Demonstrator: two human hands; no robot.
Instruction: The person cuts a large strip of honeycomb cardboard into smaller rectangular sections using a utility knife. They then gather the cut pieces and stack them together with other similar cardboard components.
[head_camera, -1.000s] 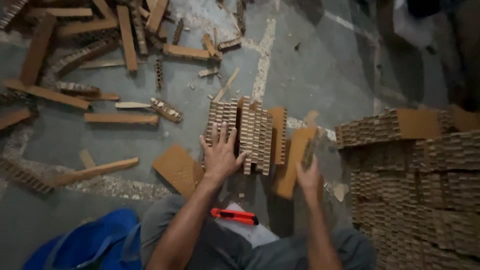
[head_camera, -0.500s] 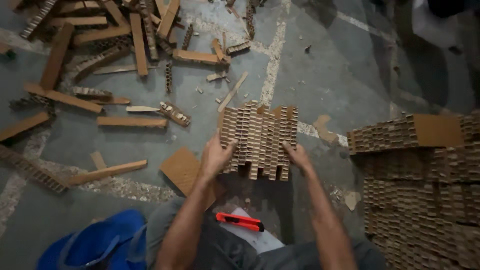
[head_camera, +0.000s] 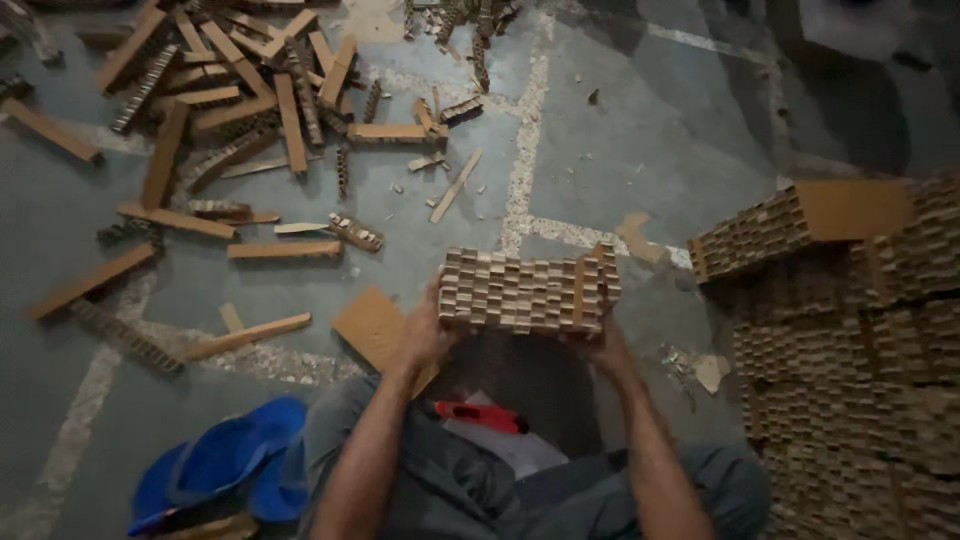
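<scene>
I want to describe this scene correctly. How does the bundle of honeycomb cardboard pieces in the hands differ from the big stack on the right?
The bundle is small and lifted off the floor between the left hand and right hand; the stack is far larger, rests on the floor, and no hand touches it. Both show the same brown honeycomb edges.

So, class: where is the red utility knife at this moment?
In the head view, the red utility knife lies on the person's lap, low centre, between both forearms, just below the cardboard block held by left hand and right hand.
</scene>
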